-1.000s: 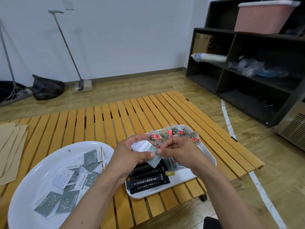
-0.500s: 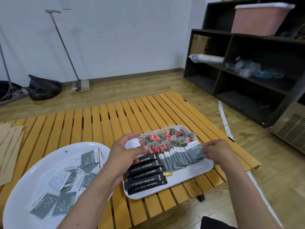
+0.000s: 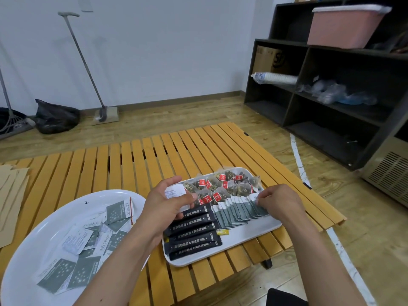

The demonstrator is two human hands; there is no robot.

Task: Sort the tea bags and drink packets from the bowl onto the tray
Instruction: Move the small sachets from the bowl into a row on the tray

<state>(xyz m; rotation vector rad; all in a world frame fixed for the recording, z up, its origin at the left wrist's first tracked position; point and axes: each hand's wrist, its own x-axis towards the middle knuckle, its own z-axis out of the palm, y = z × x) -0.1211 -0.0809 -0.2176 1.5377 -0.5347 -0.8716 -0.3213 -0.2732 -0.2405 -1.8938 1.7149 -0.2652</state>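
A slatted yellow wooden surface (image 3: 123,164) carries a wide white oval bowl (image 3: 44,226) on the left and a white rectangular tray (image 3: 249,236) to its right; the two sit just beside each other, the left forearm crossing the bowl's near right edge. Inside the bowl lie loose grey-green square packets with white star print (image 3: 85,271), some turned to their white backs, overlapping in a scattered heap. On the tray, clear pyramid tea bags with red tags (image 3: 220,186) fill the far part; black stick packets with white lettering (image 3: 194,236) lie in a stack of parallel rows along the near left; a fanned row of grey-green packets (image 3: 238,212) runs from the middle to the right edge, each overlapping the next; a small yellow sachet (image 3: 223,233) shows just beside the black sticks.

The left hand (image 3: 167,206) hovers over the tray's left end, fingers and thumb curled round a small white packet with printed text (image 3: 175,192). The right hand (image 3: 279,199) is over the right end of the fanned row, its fingertips (image 3: 260,200) curled down and pinching the outermost grey-green packet there.

Flat brown paper sheets (image 3: 11,195) lie at the surface's left edge. Beyond, on the wooden floor, stand a long-handled grey mop (image 3: 88,67) against the white wall and a black plastic bag (image 3: 56,117); a dark shelf unit (image 3: 331,102) at right holds a pink lidded bin (image 3: 344,26).
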